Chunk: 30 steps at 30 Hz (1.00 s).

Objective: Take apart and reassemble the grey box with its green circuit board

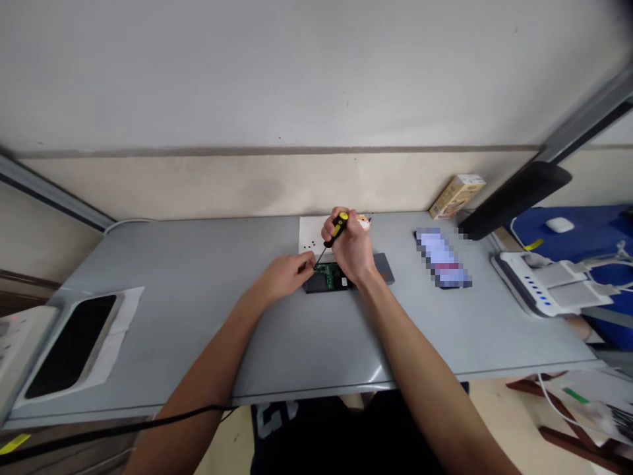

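Observation:
My right hand [355, 249] is wrapped round the black and yellow handle of a screwdriver [339, 227], whose thin shaft slants down to the left. The tip comes down at the upper left of an opened dark electronic device [316, 284] with a green circuit board [330, 274] showing. My left hand [287, 272] is closed, its fingertips pinched together beside the tip at the device's left corner; what they hold, if anything, is hidden. Partly behind my right wrist lies a dark grey flat panel [384, 267]. Several small black screws [309, 245] rest on a white sheet [307, 227] behind the device.
A phone [442, 257] with a lit, blurred screen lies to the right. Beyond it are a small box [455, 196], a black slanted object [517, 198] and a white power strip [539, 284]. At the left, a dark-screened device [74, 346] lies on white paper. A wall borders the back.

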Each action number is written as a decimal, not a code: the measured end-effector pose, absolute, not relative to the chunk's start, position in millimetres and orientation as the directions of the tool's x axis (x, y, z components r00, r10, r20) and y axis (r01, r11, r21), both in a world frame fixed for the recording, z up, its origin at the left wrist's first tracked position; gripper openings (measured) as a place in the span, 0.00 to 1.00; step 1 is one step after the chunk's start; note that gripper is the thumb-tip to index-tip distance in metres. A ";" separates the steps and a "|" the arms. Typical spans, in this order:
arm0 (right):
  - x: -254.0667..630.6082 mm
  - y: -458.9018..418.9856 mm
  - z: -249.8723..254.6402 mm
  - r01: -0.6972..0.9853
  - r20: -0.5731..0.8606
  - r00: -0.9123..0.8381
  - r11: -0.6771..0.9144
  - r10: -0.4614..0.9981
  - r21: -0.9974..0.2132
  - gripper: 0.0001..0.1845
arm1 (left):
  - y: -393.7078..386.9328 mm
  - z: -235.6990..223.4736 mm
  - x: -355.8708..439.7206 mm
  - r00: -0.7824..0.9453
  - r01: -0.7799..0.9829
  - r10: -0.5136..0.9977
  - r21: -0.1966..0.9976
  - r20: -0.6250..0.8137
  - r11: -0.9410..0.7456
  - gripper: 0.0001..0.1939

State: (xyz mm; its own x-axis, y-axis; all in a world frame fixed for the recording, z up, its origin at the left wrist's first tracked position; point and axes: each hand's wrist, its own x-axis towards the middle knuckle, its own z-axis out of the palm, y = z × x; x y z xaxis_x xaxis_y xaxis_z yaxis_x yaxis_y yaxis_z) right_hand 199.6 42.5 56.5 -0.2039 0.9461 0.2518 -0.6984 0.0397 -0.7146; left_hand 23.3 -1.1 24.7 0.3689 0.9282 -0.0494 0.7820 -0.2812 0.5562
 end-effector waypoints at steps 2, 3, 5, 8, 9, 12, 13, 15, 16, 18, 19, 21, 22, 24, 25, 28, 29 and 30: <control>200.3 40.1 57.2 -0.689 0.242 -0.208 0.034 0.948 -0.724 0.21 | -1.9 27.0 24.2 0.371 0.781 0.927 0.557 -0.052 -0.281 0.07; 200.6 39.2 57.2 -0.678 0.237 -0.210 0.034 0.948 -0.735 0.20 | -2.3 27.9 24.6 0.371 0.783 0.927 0.556 -0.054 -0.281 0.08; 200.7 38.2 56.1 -0.659 0.239 -0.201 0.050 0.950 -0.750 0.18 | -2.7 28.9 24.9 0.367 0.787 0.929 0.550 -0.053 -0.280 0.08; 199.3 39.0 51.8 -0.660 0.245 -0.154 0.085 0.957 -0.746 0.16 | -2.8 29.6 24.8 0.365 0.789 0.930 0.547 -0.053 -0.278 0.07; 198.7 39.7 50.0 -0.666 0.245 -0.126 0.101 0.961 -0.739 0.16 | -2.8 29.8 24.8 0.364 0.791 0.930 0.544 -0.054 -0.278 0.07; 198.1 42.5 46.0 -0.638 0.233 -0.064 0.140 0.970 -0.757 0.14 | -3.0 30.0 24.9 0.358 0.807 0.932 0.521 -0.059 -0.277 0.05; 198.4 43.3 45.5 -0.618 0.231 -0.064 0.143 0.971 -0.773 0.13 | -3.3 30.0 25.0 0.356 0.811 0.933 0.515 -0.059 -0.277 0.05; 199.2 44.1 46.1 -0.596 0.224 -0.102 0.121 0.969 -0.794 0.12 | -3.9 30.0 25.3 0.357 0.811 0.932 0.514 -0.057 -0.279 0.05; 199.5 43.9 47.0 -0.605 0.217 -0.124 0.100 0.968 -0.790 0.12 | -4.3 30.2 25.5 0.358 0.808 0.932 0.518 -0.054 -0.280 0.06; 199.0 42.3 49.6 -0.651 0.202 -0.141 0.063 0.969 -0.757 0.13 | -4.8 30.9 25.8 0.358 0.804 0.932 0.526 -0.056 -0.277 0.06; 198.2 40.7 51.0 -0.672 0.196 -0.141 0.052 0.970 -0.739 0.12 | -5.0 31.5 26.0 0.359 0.803 0.931 0.530 -0.060 -0.275 0.06; 196.0 36.5 53.6 -0.687 0.204 -0.159 0.040 0.966 -0.725 0.13 | -5.0 32.6 26.4 0.358 0.803 0.931 0.533 -0.072 -0.267 0.06; 194.7 34.1 54.6 -0.681 0.215 -0.172 0.042 0.961 -0.731 0.14 | -4.8 33.1 26.5 0.358 0.804 0.931 0.532 -0.077 -0.265 0.06; 192.4 30.1 55.4 -0.659 0.245 -0.191 0.061 0.950 -0.749 0.15 | -4.3 33.1 26.7 0.358 0.808 0.930 0.527 -0.079 -0.266 0.07; 191.6 29.0 55.2 -0.653 0.258 -0.194 0.072 0.946 -0.754 0.16 | -4.0 32.6 26.7 0.359 0.809 0.930 0.523 -0.078 -0.268 0.08; 191.8 30.3 52.8 -0.672 0.277 -0.159 0.102 0.948 -0.734 0.15 | -3.4 30.1 26.3 0.361 0.813 0.930 0.512 -0.070 -0.277 0.10; 192.5 32.0 52.0 -0.679 0.275 -0.142 0.109 0.951 -0.726 0.15 | -3.3 29.2 26.1 0.359 0.815 0.931 0.508 -0.068 -0.277 0.11; 193.5 34.0 51.4 -0.681 0.272 -0.132 0.112 0.953 -0.723 0.14 | -3.4 28.6 25.9 0.357 0.817 0.932 0.505 -0.068 -0.276 0.11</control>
State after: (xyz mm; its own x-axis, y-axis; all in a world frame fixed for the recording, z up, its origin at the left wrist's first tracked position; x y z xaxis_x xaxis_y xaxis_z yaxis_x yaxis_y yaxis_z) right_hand 193.5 34.0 51.4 -0.1320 0.9531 0.2724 -0.6812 0.1124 -0.7235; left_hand 25.9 -3.4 28.6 0.3568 0.9317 -0.0675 0.8174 -0.2764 0.5054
